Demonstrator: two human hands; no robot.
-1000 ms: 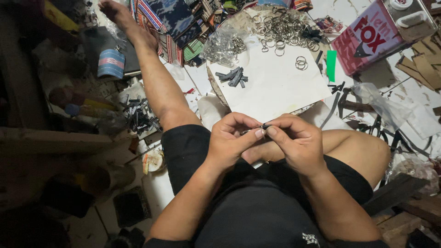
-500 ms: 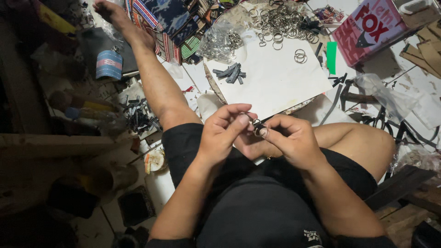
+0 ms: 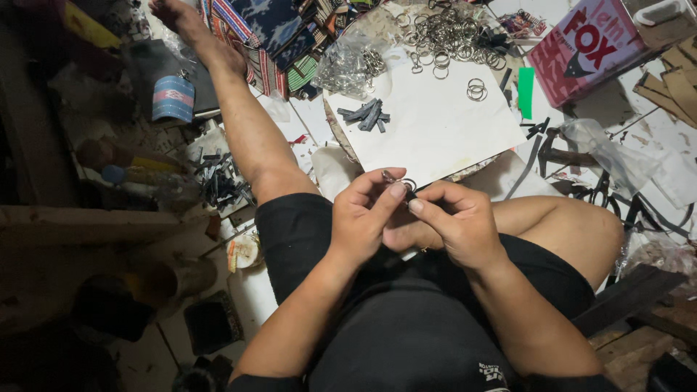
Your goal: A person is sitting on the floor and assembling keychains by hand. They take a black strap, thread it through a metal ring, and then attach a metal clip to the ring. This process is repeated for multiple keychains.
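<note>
While left hand [image 3: 367,218] and right hand [image 3: 454,221] both pinch the key ring [image 3: 403,184], best keep fingertips tight, pry the coil slowly so it won't slip.

A white board [image 3: 443,131] lies ahead, with dark strips [image 3: 365,115] on it. Loose metal rings [image 3: 446,33] are heaped at its far edge. A red box [image 3: 588,54] sits far right, folded patterned cloths [image 3: 272,36] far left.

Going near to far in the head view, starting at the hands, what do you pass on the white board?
Left hand and right hand pinching a small metal ring → grey strips → loose pair of rings → heap of metal key rings.
</note>
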